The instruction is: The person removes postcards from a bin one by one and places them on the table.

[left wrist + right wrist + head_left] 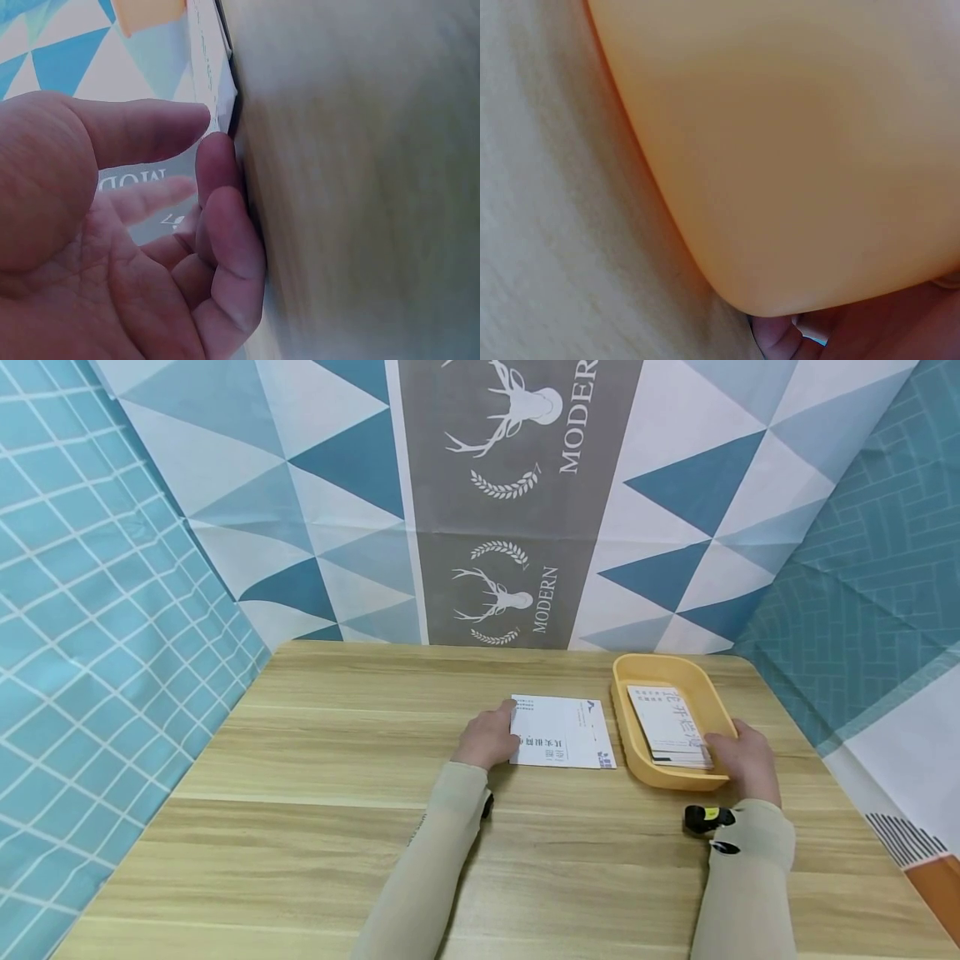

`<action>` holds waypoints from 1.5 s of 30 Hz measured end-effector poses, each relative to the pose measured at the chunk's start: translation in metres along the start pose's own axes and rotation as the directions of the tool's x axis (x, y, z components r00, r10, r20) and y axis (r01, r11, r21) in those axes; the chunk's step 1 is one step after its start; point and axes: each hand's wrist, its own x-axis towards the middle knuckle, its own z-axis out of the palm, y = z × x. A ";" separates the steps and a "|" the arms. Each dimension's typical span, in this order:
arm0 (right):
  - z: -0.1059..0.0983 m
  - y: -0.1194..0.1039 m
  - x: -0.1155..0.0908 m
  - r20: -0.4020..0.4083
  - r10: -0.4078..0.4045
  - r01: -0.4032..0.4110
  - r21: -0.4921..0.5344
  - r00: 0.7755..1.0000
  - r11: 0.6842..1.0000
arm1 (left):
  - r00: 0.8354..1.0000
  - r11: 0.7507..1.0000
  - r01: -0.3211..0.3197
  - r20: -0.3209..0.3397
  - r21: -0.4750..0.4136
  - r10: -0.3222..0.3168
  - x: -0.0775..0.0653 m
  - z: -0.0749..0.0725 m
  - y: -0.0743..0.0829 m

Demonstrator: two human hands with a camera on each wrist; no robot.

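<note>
A white printed card lies flat on the wooden table, left of a yellow plastic tray. My left hand pinches the card's left edge; in the left wrist view the thumb is at the card's edge, with curled fingers low against the tabletop. My right hand grips the tray's right rim near its front corner, thumb over the rim. Inside the tray lie several white printed cards, overlapping. In the right wrist view the tray's outer wall hides most of that hand.
The wooden table stretches left and in front of both forearms. Behind it hangs a patterned cloth with deer heads and triangles. A blue gridded cloth borders the left side, a teal one the right.
</note>
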 end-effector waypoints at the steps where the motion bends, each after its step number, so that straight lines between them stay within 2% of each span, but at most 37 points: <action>1: 0.000 0.000 0.000 0.000 0.001 -0.001 0.001 1.000 1.000 | 1.000 1.000 -0.006 0.002 0.005 0.006 0.000 0.000 0.000; 10: 0.000 0.000 0.000 0.001 0.007 -0.007 0.004 1.000 1.000 | 1.000 0.999 -0.020 0.008 0.041 0.020 0.000 -0.001 0.000; 22: 0.001 0.000 -0.001 0.005 0.000 0.000 0.011 1.000 1.000 | 1.000 1.000 -0.010 0.006 0.014 0.010 -0.001 -0.001 0.000; 45: 0.002 0.000 -0.001 -0.013 -0.012 0.012 0.003 1.000 1.000 | 1.000 1.000 -0.009 0.018 0.023 0.009 0.001 0.000 -0.001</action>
